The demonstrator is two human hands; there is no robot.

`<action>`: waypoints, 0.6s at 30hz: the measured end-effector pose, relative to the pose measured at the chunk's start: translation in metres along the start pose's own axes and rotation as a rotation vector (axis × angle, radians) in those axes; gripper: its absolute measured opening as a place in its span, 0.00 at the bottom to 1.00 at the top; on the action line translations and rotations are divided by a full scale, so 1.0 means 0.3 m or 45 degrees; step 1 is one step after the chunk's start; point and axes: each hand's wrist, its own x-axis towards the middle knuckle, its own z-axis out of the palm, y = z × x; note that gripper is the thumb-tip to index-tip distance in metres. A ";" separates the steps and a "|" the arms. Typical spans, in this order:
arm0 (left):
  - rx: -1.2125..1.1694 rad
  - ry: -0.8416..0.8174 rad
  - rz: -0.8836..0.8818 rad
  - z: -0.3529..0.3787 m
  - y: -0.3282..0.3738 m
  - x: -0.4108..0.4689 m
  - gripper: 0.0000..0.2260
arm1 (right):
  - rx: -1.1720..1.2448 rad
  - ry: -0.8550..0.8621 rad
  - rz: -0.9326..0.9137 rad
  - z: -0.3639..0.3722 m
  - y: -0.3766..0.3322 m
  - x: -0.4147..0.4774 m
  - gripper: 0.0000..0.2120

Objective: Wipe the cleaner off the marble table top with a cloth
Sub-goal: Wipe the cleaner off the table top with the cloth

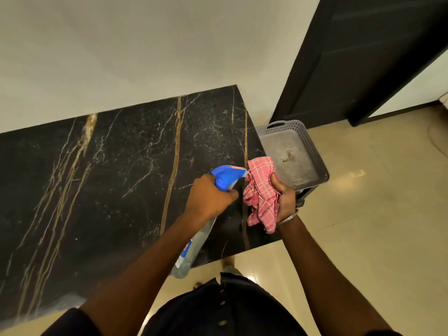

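The black marble table top (116, 180) with gold and white veins fills the left and middle of the view. My left hand (209, 198) grips a clear spray bottle (194, 248) by its neck; the blue nozzle (226, 177) points right, almost touching the cloth. My right hand (284, 198) holds a crumpled pink checked cloth (260, 190) just above the table's right edge. The cloth hangs loosely from my fingers.
A grey perforated plastic basket (312, 151) stands on the floor just past the table's right edge. A white wall (145, 57) backs the table. A dark door frame (339, 69) rises at the right. Beige floor tiles (375, 214) spread right and below.
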 end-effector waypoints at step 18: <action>0.145 -0.111 0.084 0.112 -0.051 -0.090 0.18 | -1.097 0.765 -0.606 -0.162 0.047 -0.154 0.19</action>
